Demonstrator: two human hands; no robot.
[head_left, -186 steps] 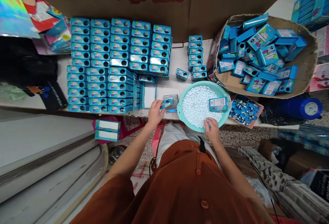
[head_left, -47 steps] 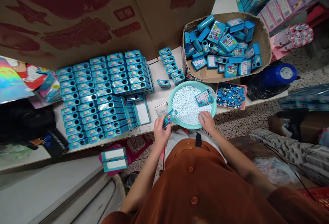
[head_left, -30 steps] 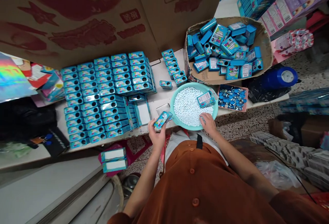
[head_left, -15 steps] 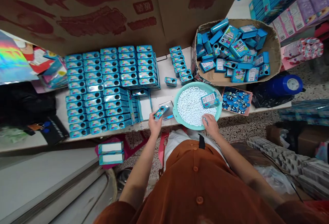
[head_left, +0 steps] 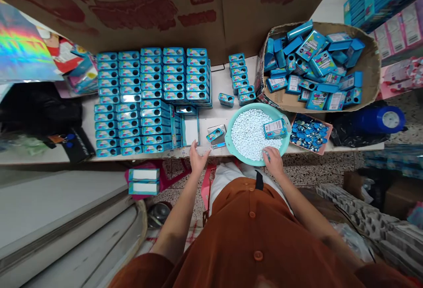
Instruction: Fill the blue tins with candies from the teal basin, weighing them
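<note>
My left hand (head_left: 198, 159) is open at the table's front edge, thumb and fingers apart, holding nothing. Just beyond it, a small blue tin (head_left: 215, 134) with a dark round hole in its top stands on a small flat object. A slim blue item (head_left: 218, 145) lies between that tin and the basin. My right hand (head_left: 273, 161) rests at the near right rim of a mint-green basin (head_left: 228, 140), its fingers curled down at the white candies (head_left: 253, 136). What its fingertips hold, if anything, is hidden. Another blue tin (head_left: 275, 129) lies on the candies.
Rows of blue tins (head_left: 150, 120) fill the table's left. A shorter row (head_left: 238, 76) stands behind the basin. A cut-down cardboard box (head_left: 366, 65) holds jumbled tins. Right of the basin sits a tray of blue and silver caps (head_left: 309, 133). A large carton (head_left: 228, 15) stands behind.
My left hand has let go of the small tin, which now stands on the flat object, and has opened. My right hand stays at the basin's near rim. The whole view has shifted slightly.
</note>
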